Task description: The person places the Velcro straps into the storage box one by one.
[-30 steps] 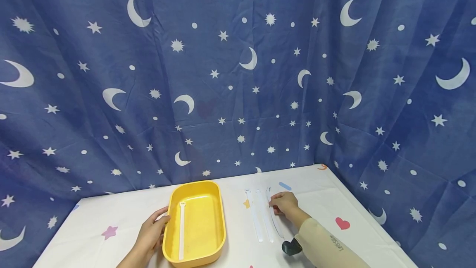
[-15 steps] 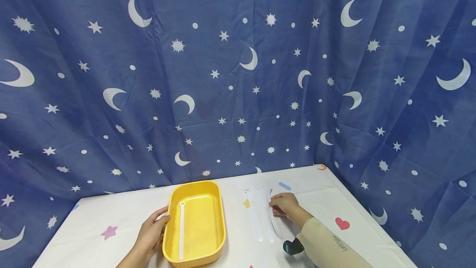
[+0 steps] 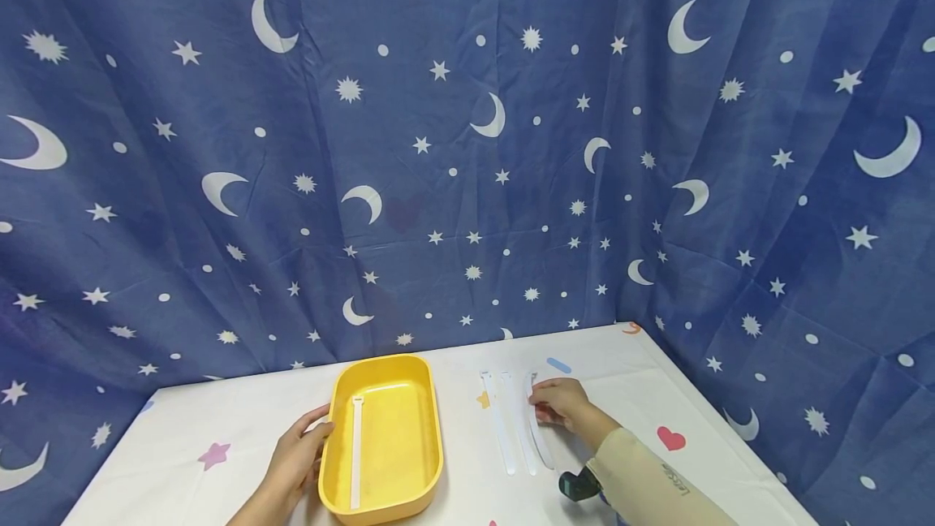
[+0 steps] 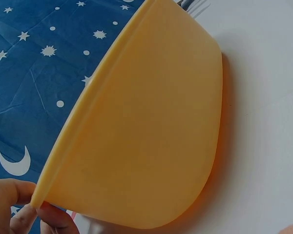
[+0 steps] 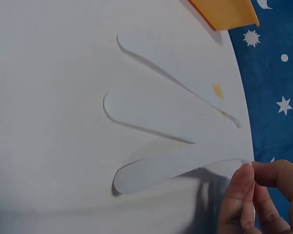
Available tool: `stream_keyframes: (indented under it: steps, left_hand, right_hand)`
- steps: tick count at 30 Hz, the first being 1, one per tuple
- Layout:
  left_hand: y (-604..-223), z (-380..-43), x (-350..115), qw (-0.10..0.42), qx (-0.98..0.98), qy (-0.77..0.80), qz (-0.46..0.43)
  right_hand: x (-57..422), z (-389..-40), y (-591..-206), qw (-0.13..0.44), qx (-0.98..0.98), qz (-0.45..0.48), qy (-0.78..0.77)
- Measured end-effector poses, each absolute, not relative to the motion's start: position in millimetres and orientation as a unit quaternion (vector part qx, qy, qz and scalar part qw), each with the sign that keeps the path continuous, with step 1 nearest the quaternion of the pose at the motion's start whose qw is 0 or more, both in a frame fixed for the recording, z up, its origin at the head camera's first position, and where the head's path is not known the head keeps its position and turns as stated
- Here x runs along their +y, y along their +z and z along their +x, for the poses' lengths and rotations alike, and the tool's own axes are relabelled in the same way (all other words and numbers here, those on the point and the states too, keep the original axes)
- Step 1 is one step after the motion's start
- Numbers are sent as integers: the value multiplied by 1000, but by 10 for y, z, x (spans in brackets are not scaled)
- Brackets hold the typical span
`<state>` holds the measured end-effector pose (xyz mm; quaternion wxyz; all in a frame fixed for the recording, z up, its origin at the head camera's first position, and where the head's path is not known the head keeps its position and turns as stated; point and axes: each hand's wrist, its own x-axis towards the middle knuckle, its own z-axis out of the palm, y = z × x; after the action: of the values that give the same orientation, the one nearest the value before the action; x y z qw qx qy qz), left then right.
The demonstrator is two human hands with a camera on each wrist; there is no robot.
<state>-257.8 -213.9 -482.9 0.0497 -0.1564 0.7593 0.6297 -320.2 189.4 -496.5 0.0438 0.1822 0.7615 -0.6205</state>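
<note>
My left hand (image 3: 295, 454) holds the left side of a yellow plastic tub (image 3: 400, 449). In the left wrist view its thumb and fingers pinch the rim, with the tub's outer wall (image 4: 141, 126) filling much of the picture. Inside the tub a white strap with a slotted head (image 3: 356, 453) lies lengthwise. To the right, my right hand (image 3: 564, 402) pinches another white strap (image 5: 151, 174) near its slotted end; the strap bows slightly and its rounded tail points toward me. Beside it on the table lie two more white straps, a middle one (image 3: 520, 433) and a left one (image 3: 499, 433).
A white cloth with printed shapes, such as a red heart (image 3: 671, 438) and a pink star (image 3: 215, 455), covers the table. Behind and to the right hangs a blue curtain (image 3: 409, 144) with moons and stars. A dark device (image 3: 580, 484) sits at the right wrist.
The strap in my right hand has turned so that its flat face shows more, and its slotted end has shifted slightly right. My left hand and the tub stay in place.
</note>
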Motion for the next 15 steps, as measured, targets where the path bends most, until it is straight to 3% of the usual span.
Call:
stream_keyframes:
  steps: [15]
  left_hand:
    - [-4843,-2599,-2129,51,761,627,-158]
  right_hand:
    - [1872,-3155,-4851,64,749,149,-642]
